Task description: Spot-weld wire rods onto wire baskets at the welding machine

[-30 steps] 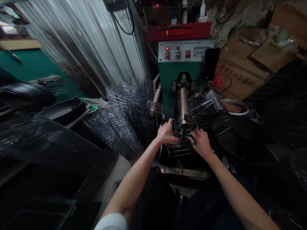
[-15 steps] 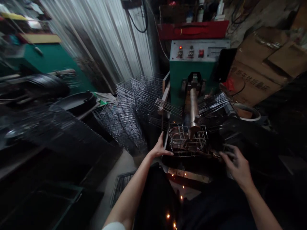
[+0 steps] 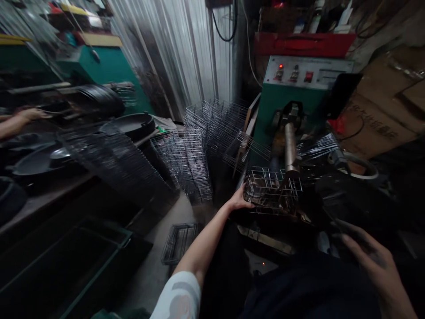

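A small wire basket (image 3: 265,212) sits at the front of the green welding machine (image 3: 277,104), under its metal electrode arm (image 3: 291,150). My left hand (image 3: 239,200) grips the basket's left end, its thumb along the front wires. My right hand (image 3: 368,250) is apart from the basket, low on the right. Motion smears it, and dark shadow hides what its fingers touch, if anything. Bent wire pieces (image 3: 320,146) lie to the right of the electrode arm.
Stacked wire grids (image 3: 184,164) stand left of the machine. A dark wire basket (image 3: 181,243) is on the floor. Another person's hand (image 3: 31,115) shows at far left, near round black pans (image 3: 128,126). Cardboard boxes (image 3: 392,102) lean at right. One spark glows below.
The view has swung left. My left hand has closed on the basket's end, while my right hand has drawn back and down, away from it. Most of the falling sparks are gone.
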The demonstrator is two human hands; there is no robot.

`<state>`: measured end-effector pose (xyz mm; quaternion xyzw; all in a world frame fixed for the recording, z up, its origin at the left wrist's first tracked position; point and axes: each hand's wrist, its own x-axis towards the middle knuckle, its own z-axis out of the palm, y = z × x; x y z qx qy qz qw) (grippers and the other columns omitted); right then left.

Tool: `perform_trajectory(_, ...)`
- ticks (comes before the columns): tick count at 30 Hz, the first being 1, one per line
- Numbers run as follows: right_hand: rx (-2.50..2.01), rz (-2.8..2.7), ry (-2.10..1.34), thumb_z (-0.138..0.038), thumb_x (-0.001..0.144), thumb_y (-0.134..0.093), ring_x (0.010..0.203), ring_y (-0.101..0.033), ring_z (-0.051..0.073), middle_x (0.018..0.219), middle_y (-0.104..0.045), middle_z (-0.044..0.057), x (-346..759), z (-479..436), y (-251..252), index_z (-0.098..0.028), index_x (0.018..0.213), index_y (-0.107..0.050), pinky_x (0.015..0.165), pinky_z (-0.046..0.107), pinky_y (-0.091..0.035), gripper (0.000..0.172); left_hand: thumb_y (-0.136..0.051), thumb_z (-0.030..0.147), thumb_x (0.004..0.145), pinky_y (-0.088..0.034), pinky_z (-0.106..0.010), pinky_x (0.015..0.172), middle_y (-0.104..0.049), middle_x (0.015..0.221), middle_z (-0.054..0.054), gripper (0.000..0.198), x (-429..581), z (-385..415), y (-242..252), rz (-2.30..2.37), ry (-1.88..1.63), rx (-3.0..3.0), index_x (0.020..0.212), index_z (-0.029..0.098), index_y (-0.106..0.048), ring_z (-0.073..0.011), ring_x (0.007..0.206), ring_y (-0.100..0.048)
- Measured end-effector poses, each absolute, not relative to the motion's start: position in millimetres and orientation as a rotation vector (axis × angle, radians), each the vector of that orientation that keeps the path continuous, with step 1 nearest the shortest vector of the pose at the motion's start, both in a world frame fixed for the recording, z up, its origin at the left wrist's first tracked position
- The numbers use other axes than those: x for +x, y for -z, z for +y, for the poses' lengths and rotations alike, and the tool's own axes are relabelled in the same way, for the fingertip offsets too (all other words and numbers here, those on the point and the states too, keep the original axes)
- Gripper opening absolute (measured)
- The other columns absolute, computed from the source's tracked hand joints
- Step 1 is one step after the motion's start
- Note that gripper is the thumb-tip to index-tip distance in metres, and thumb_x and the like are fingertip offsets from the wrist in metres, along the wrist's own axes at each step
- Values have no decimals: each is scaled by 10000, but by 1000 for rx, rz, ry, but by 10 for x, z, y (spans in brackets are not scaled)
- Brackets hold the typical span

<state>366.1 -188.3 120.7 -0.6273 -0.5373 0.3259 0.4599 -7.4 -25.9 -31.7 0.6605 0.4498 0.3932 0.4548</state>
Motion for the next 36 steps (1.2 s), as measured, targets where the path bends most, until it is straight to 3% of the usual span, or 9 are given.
perform_trajectory(6, -1421, -1622, -880, -494, 852, -714, 1054, -684, 311, 1126, -733, 92, 3345, -1957, -1522, -246, 1158, -735, 900, 365, -578, 395, -917, 433, 475, -339, -487, 1171, -459, 1498, -123, 1247, -305, -796, 68, 1111, -843, 1831, 1534, 223, -294, -338, 1361, -464)
perform_trajectory(9, -1253, -1886, -919, -444, 947, -618, 1034, -679, 265, 1102, -729, 77, 3115, -1860, -1559, -249, 1112, -744, 907, 338, -544, 284, -912, 462, 483, -381, -462, 1142, -488, 1486, -111, 1305, -247, -981, -174, 1178, -716, 1969, 1562, 253, -208, -330, 1347, -492)
perform_trajectory(13, -1079, -2171, -910, -366, 1004, -542, 955, -665, 221, 1015, -727, 53, 2767, -1645, -1355, -241, 1046, -730, 859, 328, -514, 229, -902, 508, 456, -377, -510, 1122, -543, 1434, -121, 1430, 81, -1048, -524, 1283, -474, 2193, 1580, 266, -53, -363, 1300, -533)
perform_trajectory(18, -1105, -2440, -541, -251, 994, -545, 943, -624, 244, 959, -737, 68, 2617, -1495, -847, -214, 1033, -708, 854, 386, -458, 172, -892, 448, 450, -322, -531, 1152, -576, 1379, -155, 1439, 429, -1094, -846, 1376, -383, 2419, 1575, 198, -30, -374, 1290, -529)
perform_trajectory(22, -1103, -2467, -181, -128, 962, -554, 1123, -578, 268, 1154, -717, 113, 2685, -1527, -621, -169, 1258, -634, 894, 410, -399, 310, -875, 419, 468, -330, -514, 1156, -577, 1379, -143, 1422, 514, -1115, -1002, 1468, -425, 2434, 1575, 201, -10, -363, 1291, -527)
perform_trajectory(25, -1059, -2428, 10, -59, 953, -519, 1172, -562, 254, 1201, -708, 99, 2738, -1544, -603, -165, 1306, -610, 913, 397, -365, 380, -871, 407, 477, -319, -507, 1169, -557, 1409, -118, 1421, 559, -1100, -1067, 1522, -463, 2425, 1577, 231, 10, -365, 1334, -492)
perform_trajectory(36, -1010, -2242, -63, -84, 973, -535, 1078, -613, 236, 1099, -750, 50, 2817, -1380, -672, -227, 1237, -652, 860, 383, -325, 322, -875, 381, 469, -280, -513, 1200, -479, 1497, -107, 1443, 672, -965, -1092, 1551, -550, 2409, 1576, 246, 41, -358, 1385, -443)
